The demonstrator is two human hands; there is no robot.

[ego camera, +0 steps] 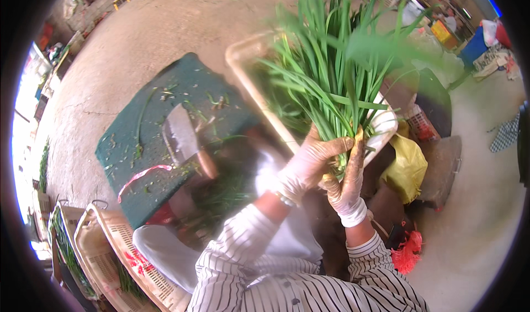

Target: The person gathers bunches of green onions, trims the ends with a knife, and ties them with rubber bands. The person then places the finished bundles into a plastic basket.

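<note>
A bunch of long green leaves, likely garlic chives [335, 76], stands up from between my hands, its pale root ends low and its tips fanning away from me. My left hand [308, 158], in a thin stained glove, wraps the lower stems with the thumb across them. From the other side my right hand [348, 187], gloved too, presses against the stems near the root ends, fingers pointing up. Behind the bunch is a pale plastic crate [265, 109] with more greens inside. To the left, a cleaver [182, 129] with a wooden handle lies on a green-covered work surface [136, 117].
Leaf scraps and a pink strip [143, 179] litter the green surface. Slotted plastic crates [112, 237] with greens stand at lower left. At right are a yellow bag [408, 167], a brown box-like object [441, 171] and a red fringed bundle [408, 250].
</note>
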